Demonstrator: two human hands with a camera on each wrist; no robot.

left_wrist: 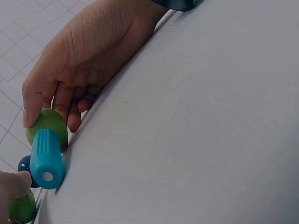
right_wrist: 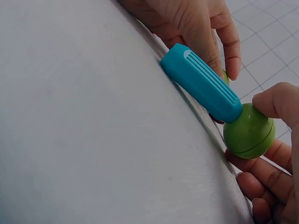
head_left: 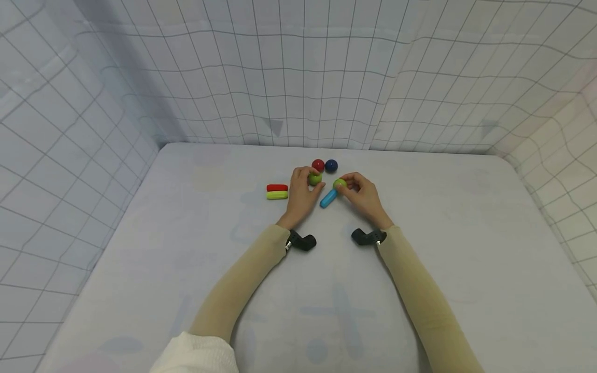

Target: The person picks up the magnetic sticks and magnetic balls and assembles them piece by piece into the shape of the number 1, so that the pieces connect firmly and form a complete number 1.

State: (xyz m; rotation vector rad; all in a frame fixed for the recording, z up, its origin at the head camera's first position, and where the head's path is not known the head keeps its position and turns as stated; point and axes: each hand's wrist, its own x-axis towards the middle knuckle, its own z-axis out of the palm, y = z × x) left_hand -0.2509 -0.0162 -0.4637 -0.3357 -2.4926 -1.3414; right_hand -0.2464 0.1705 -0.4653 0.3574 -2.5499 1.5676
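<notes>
My left hand holds a green ball between thumb and fingers. In the left wrist view that ball shows partly behind a blue rod. To the right, my right hand pinches a second green ball with thumb and fingertips. The blue rod is a ribbed, faceted stick, and its far end meets the right-hand ball in the right wrist view. Its near end points toward the person and left, with a white dot on the end face.
Beyond the hands sit a red ball and a dark blue ball, side by side. Left of the left hand, a red rod and a yellow-green rod lie parallel. Gridded cloth surrounds the white table.
</notes>
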